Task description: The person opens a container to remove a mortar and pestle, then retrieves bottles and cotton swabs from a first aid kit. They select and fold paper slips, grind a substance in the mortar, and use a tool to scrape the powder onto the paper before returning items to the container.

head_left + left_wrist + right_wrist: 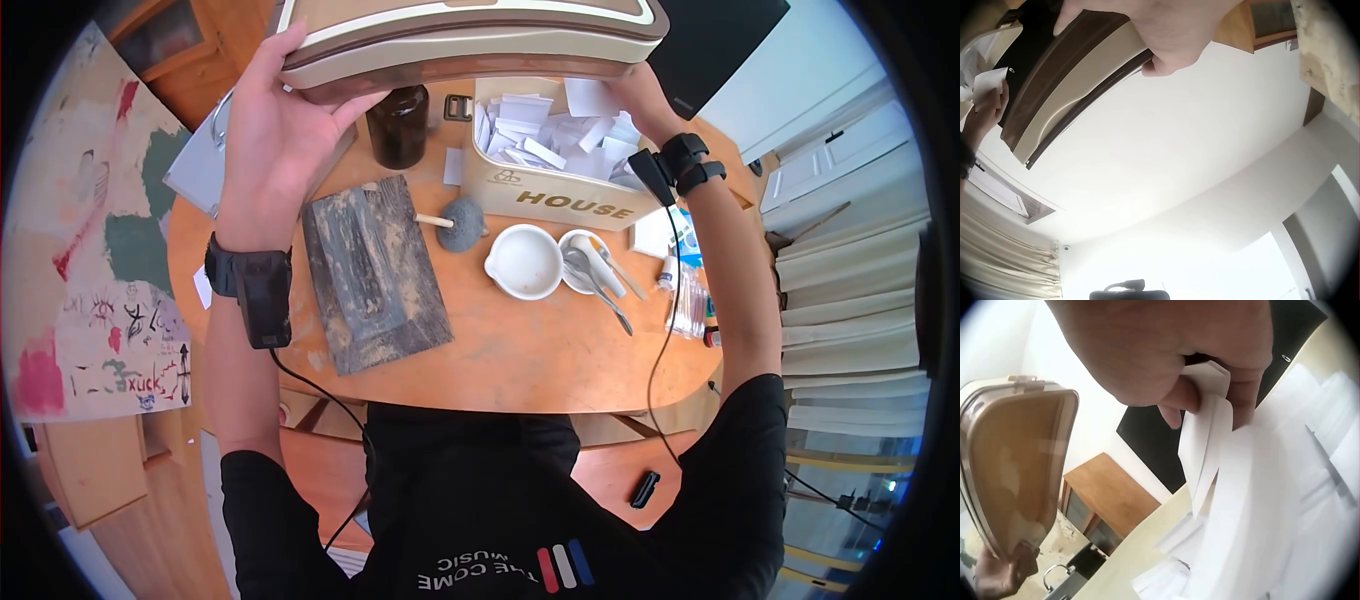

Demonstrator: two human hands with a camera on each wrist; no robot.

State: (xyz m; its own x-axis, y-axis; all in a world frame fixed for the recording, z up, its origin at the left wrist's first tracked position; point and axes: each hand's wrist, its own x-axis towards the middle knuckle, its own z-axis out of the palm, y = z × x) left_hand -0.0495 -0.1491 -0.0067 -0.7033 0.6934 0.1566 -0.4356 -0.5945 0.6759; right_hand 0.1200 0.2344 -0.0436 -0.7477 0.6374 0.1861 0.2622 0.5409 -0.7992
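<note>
The left hand [285, 135] grips the raised lid [470, 52] by its edge. The right hand [648, 102] pinches folded paper [1207, 434] over the open box [550, 196].

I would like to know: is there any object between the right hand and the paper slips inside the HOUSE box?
Nothing visible stands between them. The right hand pinches folded slips over the HOUSE box, with loose slips just below. The lid is held up by the left hand, off to the side.

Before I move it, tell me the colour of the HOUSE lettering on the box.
The lettering is golden brown on the cream box; the head view shows it best.
</note>
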